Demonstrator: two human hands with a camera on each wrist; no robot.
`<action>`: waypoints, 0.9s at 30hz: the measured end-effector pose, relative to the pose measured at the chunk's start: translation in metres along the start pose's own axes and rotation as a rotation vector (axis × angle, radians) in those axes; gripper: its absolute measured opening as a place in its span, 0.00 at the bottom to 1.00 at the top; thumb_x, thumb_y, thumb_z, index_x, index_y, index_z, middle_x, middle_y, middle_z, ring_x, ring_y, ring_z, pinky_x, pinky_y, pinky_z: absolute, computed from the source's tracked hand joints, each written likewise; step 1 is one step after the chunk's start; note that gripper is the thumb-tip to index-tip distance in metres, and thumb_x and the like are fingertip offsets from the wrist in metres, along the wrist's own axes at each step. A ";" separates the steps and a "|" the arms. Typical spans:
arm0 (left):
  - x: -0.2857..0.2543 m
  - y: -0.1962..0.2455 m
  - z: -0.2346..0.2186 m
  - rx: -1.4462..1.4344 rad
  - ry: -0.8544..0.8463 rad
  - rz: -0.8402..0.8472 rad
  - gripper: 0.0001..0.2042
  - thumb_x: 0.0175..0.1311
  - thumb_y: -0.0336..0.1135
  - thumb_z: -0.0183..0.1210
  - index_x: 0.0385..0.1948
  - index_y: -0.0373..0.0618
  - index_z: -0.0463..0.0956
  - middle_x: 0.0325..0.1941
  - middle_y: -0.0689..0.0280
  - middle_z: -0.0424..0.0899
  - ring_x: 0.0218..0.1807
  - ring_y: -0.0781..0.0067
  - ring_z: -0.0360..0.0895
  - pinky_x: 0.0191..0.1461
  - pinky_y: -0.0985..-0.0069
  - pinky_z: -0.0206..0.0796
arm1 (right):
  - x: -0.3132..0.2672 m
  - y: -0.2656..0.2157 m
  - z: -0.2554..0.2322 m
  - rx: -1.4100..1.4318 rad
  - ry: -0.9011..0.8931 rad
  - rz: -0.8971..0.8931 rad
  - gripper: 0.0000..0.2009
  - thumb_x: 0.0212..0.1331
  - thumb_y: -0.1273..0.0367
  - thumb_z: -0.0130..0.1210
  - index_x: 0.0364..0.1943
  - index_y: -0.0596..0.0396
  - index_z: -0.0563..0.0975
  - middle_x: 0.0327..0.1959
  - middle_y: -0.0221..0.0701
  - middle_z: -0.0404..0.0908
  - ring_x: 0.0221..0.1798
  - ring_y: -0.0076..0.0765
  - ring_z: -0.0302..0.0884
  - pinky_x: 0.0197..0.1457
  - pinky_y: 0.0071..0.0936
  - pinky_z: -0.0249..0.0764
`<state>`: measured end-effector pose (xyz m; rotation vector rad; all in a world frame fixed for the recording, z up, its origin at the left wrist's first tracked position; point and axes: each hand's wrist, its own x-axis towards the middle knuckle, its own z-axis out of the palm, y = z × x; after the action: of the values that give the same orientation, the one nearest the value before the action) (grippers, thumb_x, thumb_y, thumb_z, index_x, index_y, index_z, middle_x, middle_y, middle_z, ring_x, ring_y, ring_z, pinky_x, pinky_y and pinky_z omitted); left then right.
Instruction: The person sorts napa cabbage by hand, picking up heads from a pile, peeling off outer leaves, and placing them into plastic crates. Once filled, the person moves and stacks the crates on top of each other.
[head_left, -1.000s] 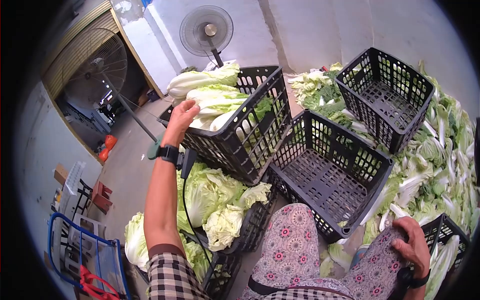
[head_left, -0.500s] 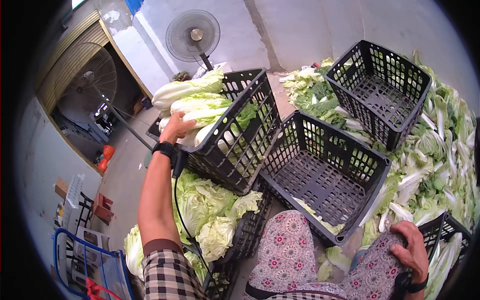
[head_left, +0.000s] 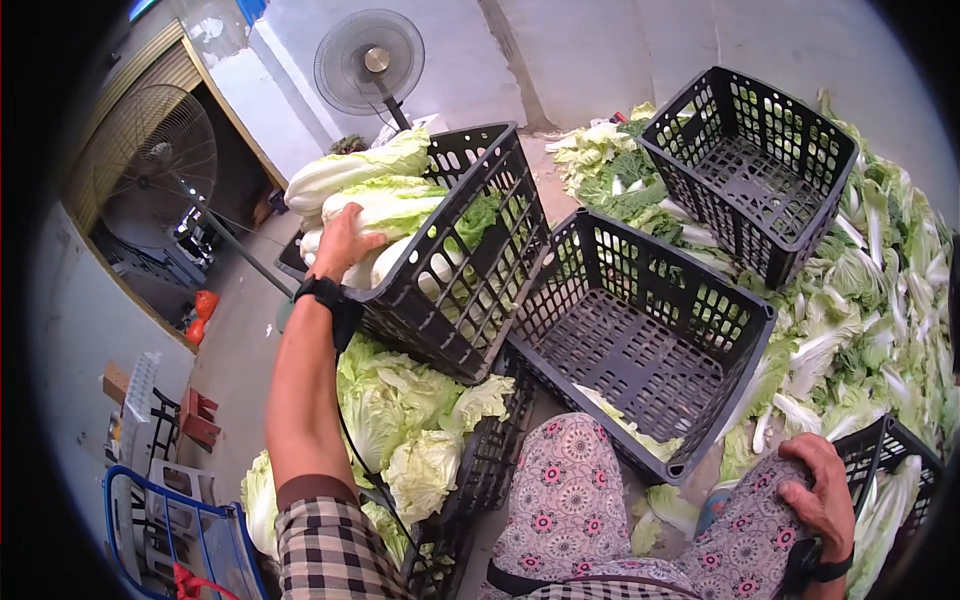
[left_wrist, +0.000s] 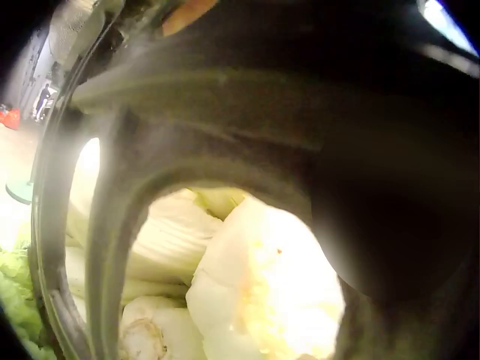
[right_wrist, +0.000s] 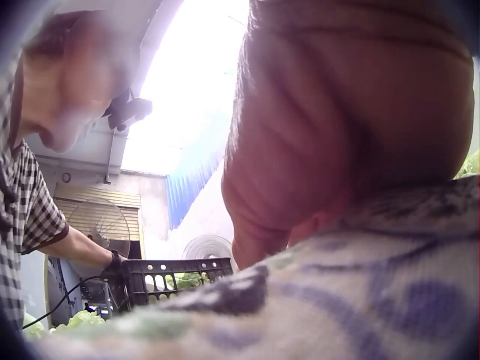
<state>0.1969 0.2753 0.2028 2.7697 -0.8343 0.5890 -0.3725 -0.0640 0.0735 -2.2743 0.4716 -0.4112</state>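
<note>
My left hand (head_left: pixel 345 244) reaches over the near rim of a tilted black plastic crate (head_left: pixel 447 290) and rests on the napa cabbages (head_left: pixel 385 203) stacked inside. Its thumb points right and its fingers lie along a pale cabbage; some fingertips are hidden. Through a hole in the crate wall, the left wrist view shows the white cut end of a cabbage (left_wrist: pixel 225 285). On my patterned trouser knee lies my right hand (head_left: pixel 822 490), fingers loosely bent, holding nothing. The right wrist view has that hand (right_wrist: pixel 337 127) large above the cloth.
A black crate (head_left: pixel 640 345) with a loose leaf stands before me, another crate (head_left: pixel 750 170) behind it. Cabbage leaves (head_left: pixel 840 330) heap at right. Leafy cabbages (head_left: pixel 400 400) fill a lower crate. Two fans (head_left: pixel 370 62) and a blue-framed chair (head_left: pixel 180 530) stand around.
My left hand has come down from above the crate's near side onto the cabbages. A leaf now lies in the middle crate. The view has shifted slightly; my right hand stays on the knee.
</note>
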 end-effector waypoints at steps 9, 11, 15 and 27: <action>-0.026 0.039 -0.023 -0.130 0.459 0.049 0.30 0.39 0.47 0.70 0.45 0.41 0.75 0.37 0.53 0.83 0.41 0.57 0.81 0.47 0.66 0.71 | -0.002 0.000 0.001 -0.031 0.026 -0.013 0.30 0.45 0.46 0.58 0.39 0.62 0.75 0.39 0.43 0.75 0.46 0.51 0.71 0.54 0.38 0.64; -0.026 0.050 -0.032 -0.242 0.513 0.094 0.29 0.40 0.45 0.71 0.46 0.41 0.75 0.35 0.55 0.83 0.39 0.60 0.81 0.47 0.68 0.71 | -0.001 0.000 0.002 -0.017 0.016 -0.017 0.29 0.45 0.47 0.58 0.39 0.62 0.75 0.39 0.43 0.75 0.46 0.51 0.71 0.53 0.37 0.64; -0.036 0.098 -0.087 -0.342 0.617 0.140 0.27 0.45 0.38 0.70 0.50 0.43 0.73 0.41 0.62 0.81 0.42 0.73 0.78 0.49 0.76 0.70 | -0.002 0.000 0.002 -0.015 0.005 -0.044 0.28 0.46 0.48 0.58 0.40 0.61 0.75 0.39 0.43 0.75 0.46 0.51 0.71 0.53 0.37 0.64; -0.104 0.213 -0.138 -0.770 0.777 0.608 0.32 0.47 0.36 0.70 0.56 0.45 0.66 0.50 0.61 0.75 0.48 0.68 0.77 0.53 0.77 0.71 | -0.022 0.010 -0.006 0.093 0.069 -0.018 0.30 0.44 0.49 0.59 0.44 0.61 0.74 0.41 0.42 0.75 0.48 0.48 0.72 0.56 0.35 0.65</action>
<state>-0.0459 0.1906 0.2968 1.4051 -1.3072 1.0493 -0.3967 -0.0639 0.0674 -2.1818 0.4579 -0.5118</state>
